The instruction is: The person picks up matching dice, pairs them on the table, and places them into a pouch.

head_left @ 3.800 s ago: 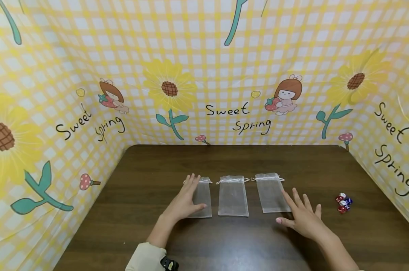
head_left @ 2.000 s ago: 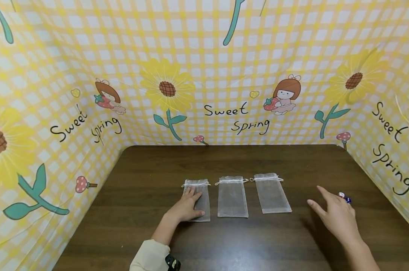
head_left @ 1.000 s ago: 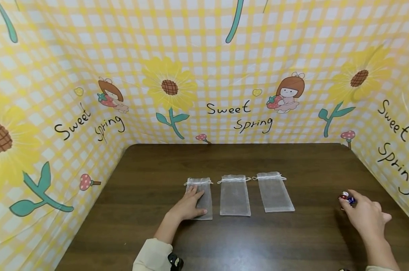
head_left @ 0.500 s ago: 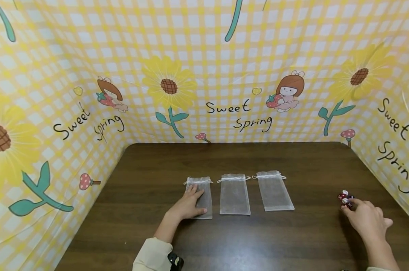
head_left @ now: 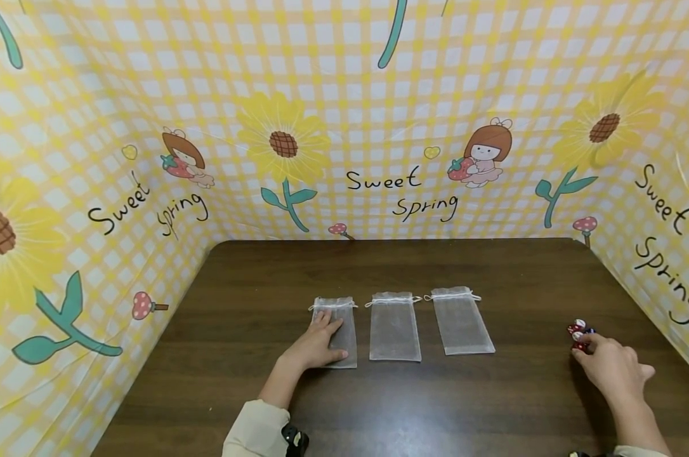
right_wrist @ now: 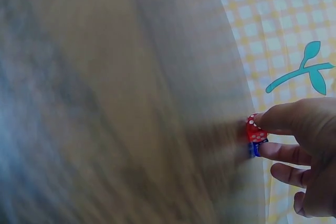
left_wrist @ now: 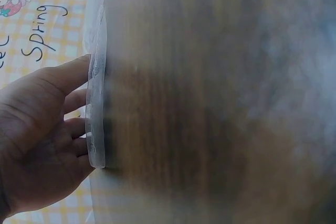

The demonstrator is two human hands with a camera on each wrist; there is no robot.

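Note:
Three sheer white drawstring bags lie in a row on the brown table: a left bag (head_left: 344, 324), a middle bag (head_left: 394, 329) and a right bag (head_left: 463, 324). My left hand (head_left: 314, 343) rests on the left bag with its fingers spread, covering part of it. At the far right my right hand (head_left: 614, 369) has its thumb and forefinger at a small pile of shiny red, blue and white pieces (head_left: 577, 326). It pinches a red piece with white dots (right_wrist: 257, 136), and a blue piece (right_wrist: 255, 149) shows right beside it. My hand partly hides the pile in the head view.
The dark wooden table (head_left: 413, 406) has rounded far corners. A yellow checked cloth (head_left: 321, 57) with sunflowers and lettering hangs as a wall behind it and on both sides. The pile lies near the table's right edge.
My right hand has moved from beside the right bag to the small pieces at the right and closed its thumb and forefinger there. The left hand has slid slightly toward me and stays on its bag.

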